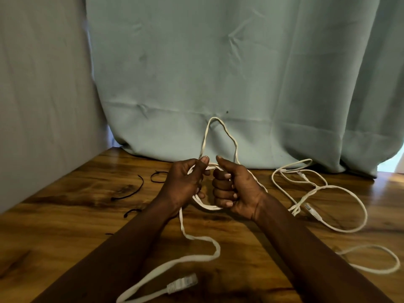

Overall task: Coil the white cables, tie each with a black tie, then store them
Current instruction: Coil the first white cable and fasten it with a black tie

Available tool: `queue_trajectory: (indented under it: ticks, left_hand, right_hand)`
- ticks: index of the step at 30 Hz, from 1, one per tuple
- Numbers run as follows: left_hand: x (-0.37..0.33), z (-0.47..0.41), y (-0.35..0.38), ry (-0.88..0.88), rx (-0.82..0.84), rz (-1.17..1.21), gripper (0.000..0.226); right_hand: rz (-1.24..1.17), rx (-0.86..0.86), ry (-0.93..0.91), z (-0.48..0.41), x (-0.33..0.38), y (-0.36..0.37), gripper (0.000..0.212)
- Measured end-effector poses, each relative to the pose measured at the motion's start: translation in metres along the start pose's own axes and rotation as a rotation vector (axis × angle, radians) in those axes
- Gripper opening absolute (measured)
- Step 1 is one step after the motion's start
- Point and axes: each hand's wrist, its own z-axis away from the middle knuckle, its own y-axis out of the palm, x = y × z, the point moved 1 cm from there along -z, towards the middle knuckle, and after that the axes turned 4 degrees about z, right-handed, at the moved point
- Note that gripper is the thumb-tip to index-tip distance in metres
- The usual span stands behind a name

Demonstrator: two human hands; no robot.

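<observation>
My left hand (185, 182) and my right hand (231, 189) both grip a small coil of flat white cable (205, 205) just above the wooden table (251, 237). A tall loop of the same cable (218, 121) stands up behind my hands. Its loose tail runs toward me and ends in a clear plug (182, 283) at the front edge. A second white cable (341, 189) lies uncoiled in loose loops at the right, with its plugs visible. Three black ties lie at the left: one looped (156, 177), one long and curved (131, 193), one short (132, 212).
A pale green curtain (218, 73) hangs behind the table and drapes onto its far edge. A grey cloth wall (43, 106) closes off the left side.
</observation>
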Motion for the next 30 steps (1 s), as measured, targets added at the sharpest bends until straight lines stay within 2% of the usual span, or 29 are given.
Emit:
queue_trajectory:
  ticks: [3, 8, 11, 13, 15, 19, 24, 26, 28, 30]
  left_hand:
    - [0.000, -0.001, -0.004, -0.028, 0.063, 0.027, 0.037]
    - [-0.004, -0.004, -0.017, -0.217, 0.181, 0.000, 0.046]
    - [-0.010, -0.005, -0.024, -0.253, 0.171, -0.062, 0.026]
    - [-0.011, -0.008, -0.025, -0.224, 0.066, -0.037, 0.017]
    - [-0.011, -0.014, -0.029, -0.136, -0.105, 0.028, 0.020]
    - [-0.017, -0.016, -0.037, 0.061, -0.373, -0.013, 0.019]
    - [-0.020, -0.018, -0.051, 0.150, -0.540, -0.050, 0.015]
    - [-0.017, -0.018, -0.050, 0.084, -0.500, -0.036, 0.020]
    - [-0.014, -0.016, -0.044, 0.037, -0.387, -0.055, 0.024]
    - [-0.010, -0.013, -0.035, 0.129, -0.241, -0.229, 0.016]
  right_hand:
    - [-0.036, -0.036, -0.043, -0.001, -0.001, 0.001, 0.058]
    - [-0.120, -0.151, -0.143, -0.002, 0.010, -0.014, 0.056]
    - [-0.128, -0.183, -0.151, 0.000, 0.014, -0.026, 0.055]
    - [-0.117, -0.163, -0.128, 0.000, 0.015, -0.028, 0.054]
    - [-0.085, -0.093, -0.083, 0.001, 0.016, -0.025, 0.055]
    - [0.082, 0.054, 0.032, 0.005, 0.015, -0.009, 0.052]
    - [0.253, 0.021, 0.075, 0.007, 0.012, 0.000, 0.051]
    - [0.211, -0.010, 0.010, 0.006, 0.015, -0.003, 0.050]
    - [0.054, -0.045, -0.089, 0.006, 0.021, -0.009, 0.050]
    - [-0.158, -0.112, -0.188, 0.007, 0.028, -0.017, 0.053]
